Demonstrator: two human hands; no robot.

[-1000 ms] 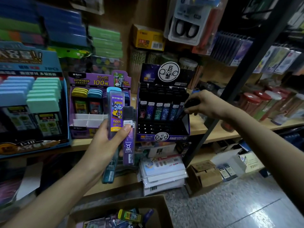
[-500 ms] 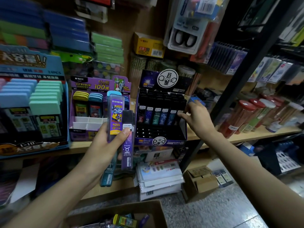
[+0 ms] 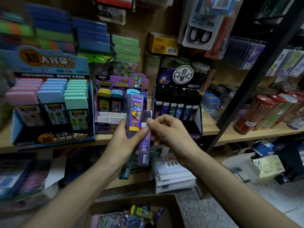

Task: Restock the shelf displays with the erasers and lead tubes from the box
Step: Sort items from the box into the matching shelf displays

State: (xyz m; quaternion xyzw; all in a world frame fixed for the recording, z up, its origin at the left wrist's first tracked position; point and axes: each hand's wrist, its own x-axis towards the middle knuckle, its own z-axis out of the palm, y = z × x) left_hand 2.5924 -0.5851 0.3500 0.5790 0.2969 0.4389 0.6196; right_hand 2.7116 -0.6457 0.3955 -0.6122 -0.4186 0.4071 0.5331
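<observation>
Pastel-capped cases fill the blue cardboard display (image 3: 49, 96) on the wooden shelf (image 3: 212, 129). In front of the purple cardboard display (image 3: 121, 83), the left hand (image 3: 121, 142) grips several plastic lead tubes (image 3: 134, 112). The right hand (image 3: 171, 134) pinches the black-capped purple tube (image 3: 144, 150) among them, near the black display box (image 3: 177, 99).

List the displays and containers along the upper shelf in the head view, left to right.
blue display → purple display → black display → red-capped jars
</observation>
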